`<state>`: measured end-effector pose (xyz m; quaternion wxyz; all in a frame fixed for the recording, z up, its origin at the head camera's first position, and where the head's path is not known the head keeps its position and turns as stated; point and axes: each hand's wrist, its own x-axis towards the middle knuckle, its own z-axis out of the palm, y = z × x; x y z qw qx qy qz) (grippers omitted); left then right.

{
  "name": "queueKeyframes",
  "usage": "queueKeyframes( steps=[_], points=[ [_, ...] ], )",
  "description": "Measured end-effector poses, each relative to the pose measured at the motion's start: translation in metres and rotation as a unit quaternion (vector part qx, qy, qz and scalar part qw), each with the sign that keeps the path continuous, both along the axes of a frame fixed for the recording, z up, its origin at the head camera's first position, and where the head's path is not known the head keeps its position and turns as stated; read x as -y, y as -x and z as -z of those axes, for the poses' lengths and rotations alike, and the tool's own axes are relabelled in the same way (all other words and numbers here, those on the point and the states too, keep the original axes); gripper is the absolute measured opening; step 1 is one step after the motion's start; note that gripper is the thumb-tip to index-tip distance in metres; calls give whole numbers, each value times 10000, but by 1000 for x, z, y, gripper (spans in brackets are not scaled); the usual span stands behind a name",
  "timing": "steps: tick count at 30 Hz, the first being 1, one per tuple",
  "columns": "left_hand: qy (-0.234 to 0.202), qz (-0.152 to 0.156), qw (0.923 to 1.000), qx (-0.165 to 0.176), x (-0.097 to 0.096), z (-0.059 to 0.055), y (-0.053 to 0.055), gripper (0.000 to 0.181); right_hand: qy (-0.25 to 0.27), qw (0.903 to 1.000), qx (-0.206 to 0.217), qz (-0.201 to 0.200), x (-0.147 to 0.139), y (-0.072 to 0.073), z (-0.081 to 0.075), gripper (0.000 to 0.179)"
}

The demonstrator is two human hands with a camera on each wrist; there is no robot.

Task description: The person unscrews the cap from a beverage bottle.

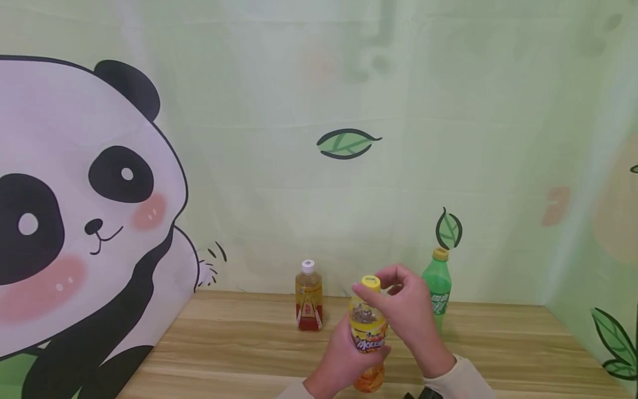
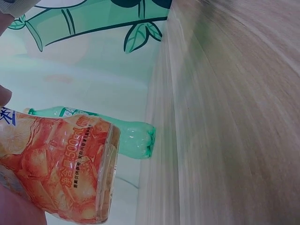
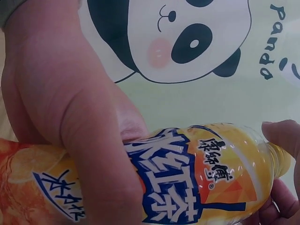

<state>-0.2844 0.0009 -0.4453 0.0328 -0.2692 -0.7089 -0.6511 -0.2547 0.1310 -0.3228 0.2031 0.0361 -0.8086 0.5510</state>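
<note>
Upright in the head view is an iced tea bottle (image 1: 369,331) with a yellow and orange printed label. My left hand (image 1: 343,353) grips it around the middle, fingers and thumb wrapped about the label. At the top, my right hand (image 1: 407,305) pinches the yellow cap (image 1: 370,282) between thumb and fingers. The right wrist view shows the right thumb (image 3: 281,133) against the cap end and the left hand (image 3: 93,117) across the label. In the left wrist view the bottle's base (image 2: 108,173) hangs short of the tabletop.
A green soda bottle (image 1: 437,280) with a yellow cap stands behind the right hand, partly hidden by it. Further left stands a brown-red drink bottle (image 1: 309,299) with a white cap. The wooden table (image 1: 239,338) meets a panda-printed backdrop (image 1: 259,183).
</note>
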Motion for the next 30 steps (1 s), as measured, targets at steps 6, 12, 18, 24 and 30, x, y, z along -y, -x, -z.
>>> queueKeyframes(
  steps=[6,12,18,24,30],
  points=[
    [-67,42,9999,64,-1,0,0,58,-10,9998,-166,-50,-1,1,2,40],
    [-93,25,9996,250,-1,0,-1,58,-28,9991,-337,-267,-1,2,5,29],
    [-41,7,9992,395,1,-1,0,60,-174,9977,-401,-511,-2,1,6,25],
    [-41,25,9995,319,2,0,1,61,-204,9962,-455,-708,-3,2,7,25],
    [-71,47,9995,305,2,0,0,61,-505,9934,-604,-835,-3,2,8,33]
  ],
)
